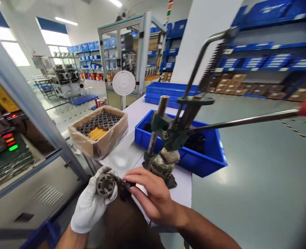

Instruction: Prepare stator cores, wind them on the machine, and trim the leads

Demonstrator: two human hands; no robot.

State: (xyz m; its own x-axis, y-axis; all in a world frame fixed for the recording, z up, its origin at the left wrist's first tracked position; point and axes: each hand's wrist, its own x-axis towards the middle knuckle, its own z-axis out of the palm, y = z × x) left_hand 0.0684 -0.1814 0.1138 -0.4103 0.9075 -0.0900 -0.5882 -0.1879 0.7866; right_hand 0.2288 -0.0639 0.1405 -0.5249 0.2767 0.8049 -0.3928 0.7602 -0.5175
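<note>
The gloved left hand (87, 207) is curled firmly around a slotted metal ring (99, 185), its open end facing the camera. The bare right hand (156, 199) has thumb and fingertips pinched on a small dark piece (127, 186), too blurred to identify, just beside the ring. The left forearm rises from below; the right reaches in from the lower right, fingers pointing left. Beyond the hands stand a lever press (171, 138), a blue bin (207, 163) and a carton of rings (84, 147).
</note>
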